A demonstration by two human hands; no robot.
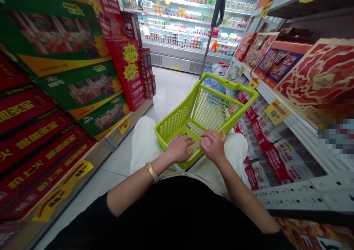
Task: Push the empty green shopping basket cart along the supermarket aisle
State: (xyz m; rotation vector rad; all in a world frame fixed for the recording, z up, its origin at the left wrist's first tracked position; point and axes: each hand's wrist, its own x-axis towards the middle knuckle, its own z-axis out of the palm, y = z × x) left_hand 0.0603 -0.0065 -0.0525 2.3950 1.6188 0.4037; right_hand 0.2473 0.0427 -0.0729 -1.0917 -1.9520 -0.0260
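A lime-green plastic shopping basket (pixel 173 126) with lattice sides stands tilted in front of me, between my knees. Its long frame rises toward the far right. My left hand (pixel 179 148) reaches over the near edge of the basket, fingers stretched and slightly spread, with nothing in them. Beside it, my right hand (pixel 212 145) is at the near right edge, its fingers curled inward and the thumb raised. Whatever those curled fingers may hold is hidden. No goods show in the visible part of the basket. A gold-coloured bracelet (pixel 152 172) circles my left wrist.
Stacked green drink cartons (pixel 91 82) and red cases (pixel 35 139) line the left side. Along the right runs a shelf of gift boxes (pixel 318 80), with red-and-white bottle packs (pixel 284 161) below. A pole with a black handle (pixel 218 8) rises before a refrigerated display (pixel 177 58).
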